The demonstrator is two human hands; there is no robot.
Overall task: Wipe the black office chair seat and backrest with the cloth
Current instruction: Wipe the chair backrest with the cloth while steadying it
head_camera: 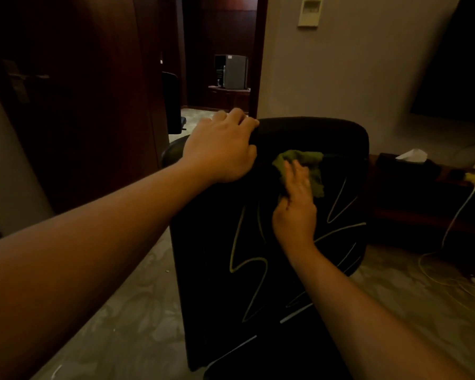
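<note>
The black office chair [272, 242] stood in the middle of the view, its backrest [307, 138] upright and facing the person, with pale zigzag lines running across the dark surface. The left hand [220, 149] rested on the top left corner of the backrest, palm down, fingers curled over the upper edge so that the hand gripped the chair itself. The right hand [295, 204] lay flat against the upper part of the backrest, fingers stretched out and pressed onto a green cloth [302, 165]; the cloth was bunched between the palm and the black surface, its loose edges showing above and to the right of the fingers. That hand was open rather than closed round the cloth, pinning it by pressure. Both forearms were bare. The seat could not be made out in the dim light. Behind the chair, an open doorway [220, 50] showed a grey box-like unit [232, 71] on a low stand. To the right, a dark low cabinet [412, 193] carried a tissue box [412, 156], and a pale cable [450, 229] trailed from it to the patterned floor [137, 311].
</note>
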